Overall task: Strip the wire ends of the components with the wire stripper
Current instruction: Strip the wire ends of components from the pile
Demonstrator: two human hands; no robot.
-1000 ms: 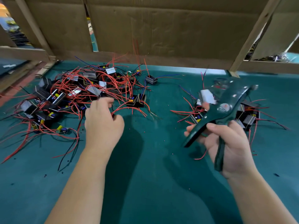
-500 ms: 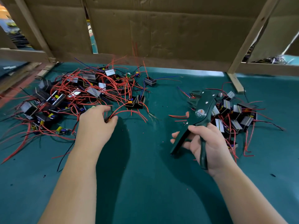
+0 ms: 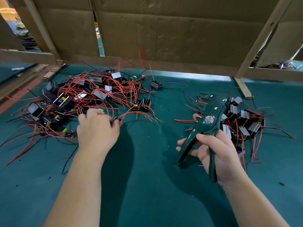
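Note:
A big heap of small black components with long red wires lies on the green table at the left. My left hand rests at the heap's near edge, its fingers curled round a dark component and some red wires under the hand. My right hand grips the two handles of a dark green wire stripper, whose jaws point away from me and hold nothing. Behind the stripper lies a smaller pile of components.
A cardboard wall on wooden slats closes the far side of the green table. A slanted wooden post meets the table at the right. Tiny bits of red insulation lie scattered near the middle.
My right hand brought the stripper down and left, off the right pile, where a component stayed. My left hand slid slightly toward me along the heap's edge and closed on a component.

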